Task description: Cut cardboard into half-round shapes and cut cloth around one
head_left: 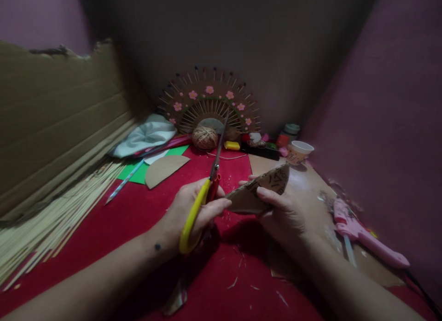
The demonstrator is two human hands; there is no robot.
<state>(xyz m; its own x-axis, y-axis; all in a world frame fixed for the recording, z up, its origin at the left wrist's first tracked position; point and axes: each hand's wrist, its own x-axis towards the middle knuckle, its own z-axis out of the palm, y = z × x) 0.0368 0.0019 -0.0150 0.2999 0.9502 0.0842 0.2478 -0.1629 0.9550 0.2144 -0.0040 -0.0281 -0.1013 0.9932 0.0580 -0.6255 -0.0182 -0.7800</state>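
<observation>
My left hand [193,210] is closed round the yellow handles of a pair of scissors [203,196], whose blades point up and away toward the back wall. My right hand [281,210] pinches a half-round piece of brown cardboard [264,187] with dark markings, thumb on top. The cardboard's left tip sits right beside the scissors' pivot, above the red cloth [145,215] that covers the work surface.
A bundle of thin wooden sticks [51,215] lies at the left below a large cardboard sheet [58,113]. A stick-and-flower fan [209,104], a twine ball [205,137], a paper cup [299,151] and small items stand at the back. A pink glue gun [366,238] lies at the right.
</observation>
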